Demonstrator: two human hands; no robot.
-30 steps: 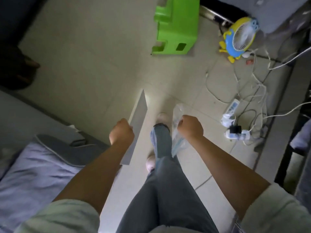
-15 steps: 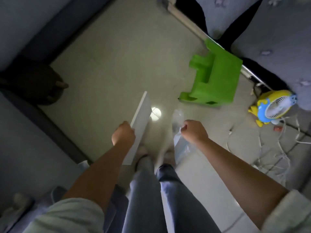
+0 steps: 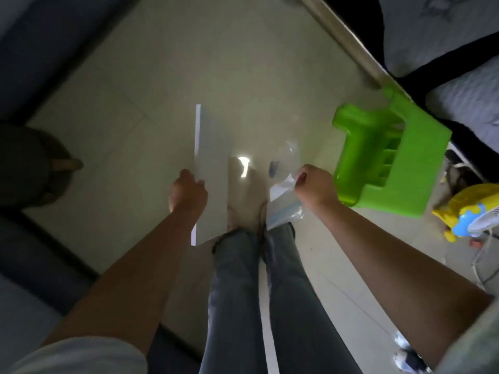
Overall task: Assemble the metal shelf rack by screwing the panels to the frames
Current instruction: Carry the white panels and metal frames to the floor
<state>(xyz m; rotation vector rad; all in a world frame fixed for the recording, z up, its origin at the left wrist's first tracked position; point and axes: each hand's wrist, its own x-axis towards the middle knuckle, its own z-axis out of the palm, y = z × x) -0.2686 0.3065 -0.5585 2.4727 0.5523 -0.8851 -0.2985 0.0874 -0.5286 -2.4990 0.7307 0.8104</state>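
I stand on a tiled floor and look down past my legs. My left hand grips the edge of a flat pale metal shelf panel, which points away from me above the floor. My right hand pinches a clear plastic bag with a blue strip along one side; what the bag holds is too blurred to make out. The two hands are level with each other, a short way apart, in front of my feet.
A green plastic stool lies tipped on the floor to the right, close to my right hand. A yellow and blue toy fan sits at the right edge. A bed rail runs across the top right. Dark furniture stands at the left.
The view has swung as I walk: the green stool and the fan slid from the top toward the right. Both hands keep their grips; the panel now points more straight ahead.
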